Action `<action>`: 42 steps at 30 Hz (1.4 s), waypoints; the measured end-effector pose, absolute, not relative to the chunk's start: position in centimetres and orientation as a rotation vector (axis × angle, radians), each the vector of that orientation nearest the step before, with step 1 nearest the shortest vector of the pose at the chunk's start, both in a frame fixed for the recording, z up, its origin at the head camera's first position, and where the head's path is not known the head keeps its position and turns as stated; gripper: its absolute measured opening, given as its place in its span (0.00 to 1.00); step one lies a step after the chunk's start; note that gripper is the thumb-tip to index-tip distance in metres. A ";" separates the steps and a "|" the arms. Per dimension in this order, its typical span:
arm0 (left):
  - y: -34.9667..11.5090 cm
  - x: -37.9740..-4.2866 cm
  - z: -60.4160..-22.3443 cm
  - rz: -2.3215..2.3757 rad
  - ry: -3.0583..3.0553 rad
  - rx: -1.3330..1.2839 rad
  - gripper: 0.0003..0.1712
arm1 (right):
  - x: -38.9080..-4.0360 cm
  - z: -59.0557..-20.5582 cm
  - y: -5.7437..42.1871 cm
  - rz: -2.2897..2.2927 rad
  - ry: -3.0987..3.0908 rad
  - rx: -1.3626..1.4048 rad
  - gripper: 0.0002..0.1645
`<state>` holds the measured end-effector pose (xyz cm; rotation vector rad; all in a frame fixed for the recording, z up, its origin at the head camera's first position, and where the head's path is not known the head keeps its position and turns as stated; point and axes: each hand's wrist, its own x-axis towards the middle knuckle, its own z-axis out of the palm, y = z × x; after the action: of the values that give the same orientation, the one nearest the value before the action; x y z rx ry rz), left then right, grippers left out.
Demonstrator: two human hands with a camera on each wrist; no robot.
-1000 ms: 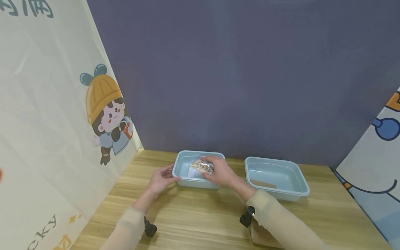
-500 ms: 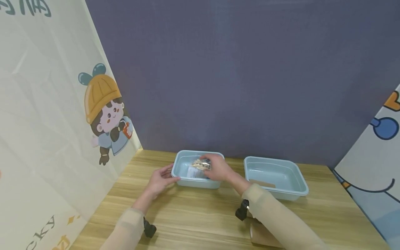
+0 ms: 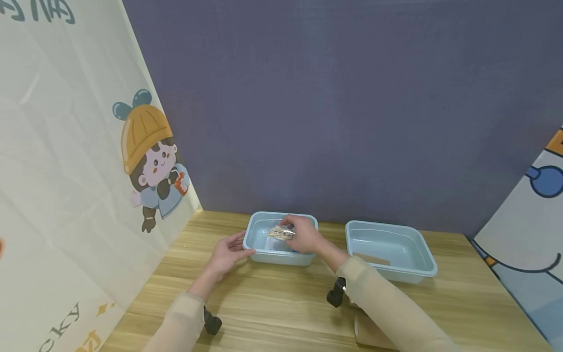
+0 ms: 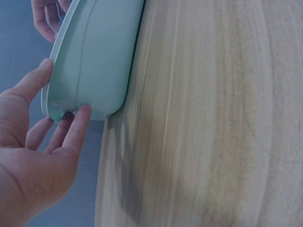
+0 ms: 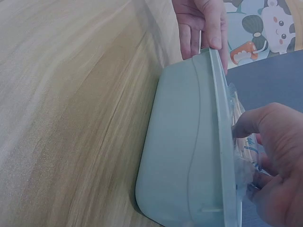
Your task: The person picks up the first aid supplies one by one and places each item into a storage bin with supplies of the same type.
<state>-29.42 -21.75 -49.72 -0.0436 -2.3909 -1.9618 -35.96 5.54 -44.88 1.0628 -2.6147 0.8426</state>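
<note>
A clear plastic packet of thin pale sticks [image 3: 280,232] is pinched in my right hand [image 3: 304,235], down inside the left light-blue plastic tub [image 3: 281,257]. The right wrist view shows the packet [image 5: 238,113] just past the tub's rim, with blue print on its film. My left hand [image 3: 226,253] touches the tub's left end. In the left wrist view, that hand's thumb lies on the rim and its fairly straight fingers rest against the end wall. Below the packet, a whitish printed piece lies on the tub floor, partly hidden by my right hand.
A second light-blue tub [image 3: 409,244] stands to the right with a flat brown piece [image 3: 372,258] in it. A brown rolled object [image 3: 371,333] lies partly under my right forearm on the wooden table [image 3: 272,308]. A dark panel [image 3: 316,107] rises behind both tubs.
My right hand has shifted slightly left and up with the packet, and its wrist has moved left, showing more of the brown roll. The left hand stays on the tub.
</note>
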 end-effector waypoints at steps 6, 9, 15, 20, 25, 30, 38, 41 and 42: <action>-21.7 -29.2 -49.6 -1.983 -2.382 -0.035 0.44 | -36.0 -44.9 5.3 0.892 -2.680 1.046 0.28; -21.7 -29.2 -49.7 -1.983 -2.383 -0.032 0.45 | -35.9 -44.9 5.3 0.883 -2.704 1.042 0.28; -21.5 -29.2 -49.6 -1.977 -2.384 -0.043 0.45 | -36.0 -45.1 5.3 0.864 -2.740 1.038 0.28; -21.5 -29.2 -49.6 -1.979 -2.378 -0.044 0.45 | -36.2 -45.3 5.1 0.859 -2.759 1.031 0.28; -21.5 -29.2 -49.5 -1.964 -2.385 -0.047 0.45 | -36.2 -45.5 5.0 0.851 -2.764 1.028 0.28; -21.5 -29.1 -49.4 -1.960 -2.397 -0.043 0.44 | -36.3 -45.8 5.0 0.802 -2.767 1.030 0.29; -21.6 -29.1 -49.5 -1.955 -2.396 -0.040 0.44 | -36.3 -45.7 5.1 0.832 -2.811 1.006 0.29; -21.6 -29.1 -49.5 -1.941 -2.399 -0.039 0.44 | -36.3 -45.7 5.1 0.848 -2.819 1.006 0.30; -21.6 -29.2 -49.5 -1.939 -2.399 -0.033 0.44 | -36.3 -45.7 5.1 0.853 -2.814 1.007 0.30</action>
<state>-29.16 -21.60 -49.53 -0.0328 -2.3992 -1.9390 -36.32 5.13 -45.70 1.0074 -2.8145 0.8527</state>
